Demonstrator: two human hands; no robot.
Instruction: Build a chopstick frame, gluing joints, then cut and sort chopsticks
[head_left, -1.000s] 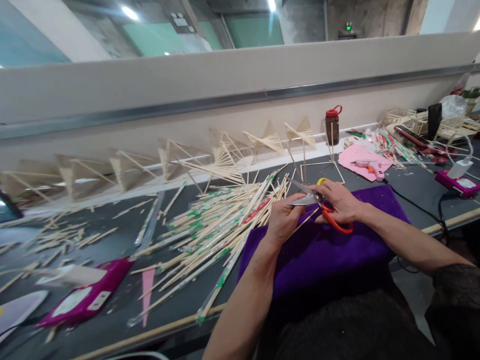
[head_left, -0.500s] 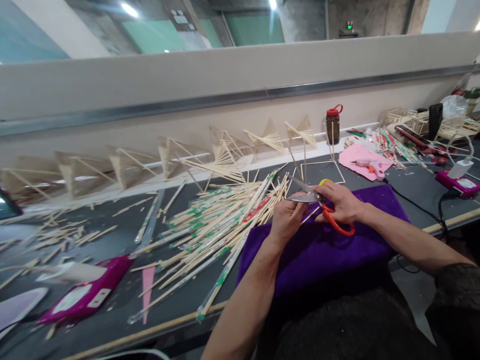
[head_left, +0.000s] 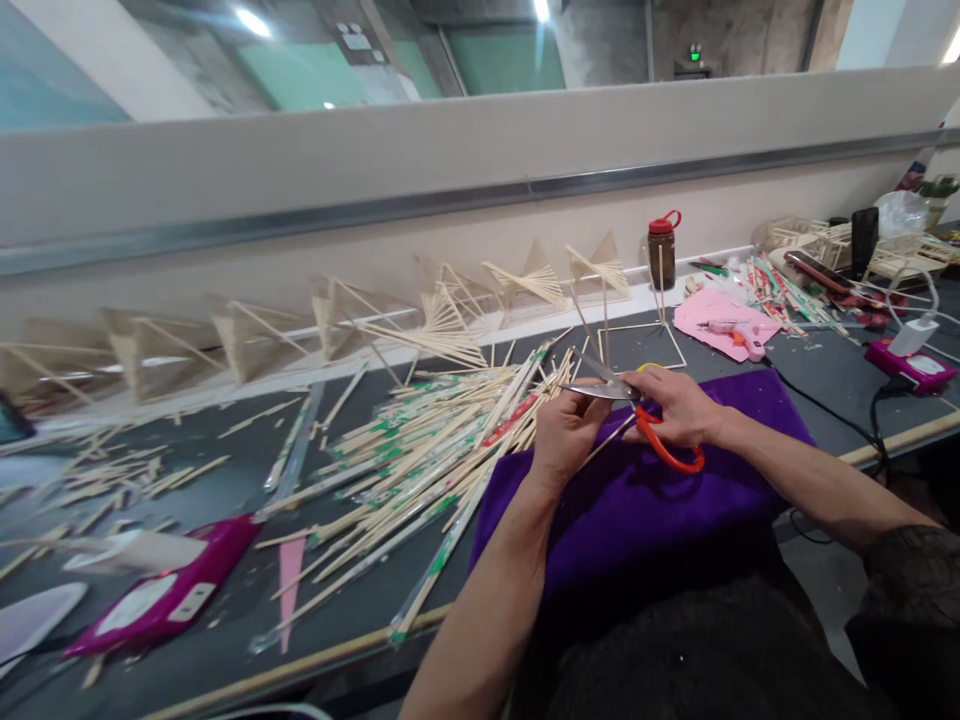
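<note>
My right hand (head_left: 675, 408) is closed around the handles of a pair of scissors (head_left: 651, 425) with red and yellow grips. Their metal blades stand apart and point left, over the fingers of my left hand. Closed in a pinch, my left hand (head_left: 564, 437) holds a thin wooden stick (head_left: 609, 441), which slants below the blades toward my right hand. Its upper end is hidden behind the scissors and fingers. Both hands are above a purple cloth (head_left: 739, 440) at the table's front edge.
Left of the hands lies a heap of wooden chopsticks (head_left: 420, 455), some in wrappers. Stick frames (head_left: 525, 275) line the wall. A brown bottle (head_left: 661, 255) with a red lid stands behind. At right is a glue gun (head_left: 739, 332) on pink paper; magenta power strips (head_left: 161, 590) lie at both sides.
More of the stick shows below my left hand, which has shifted slightly down and left. The scissors stay in my right hand with their blades apart. The view has moved slightly.
</note>
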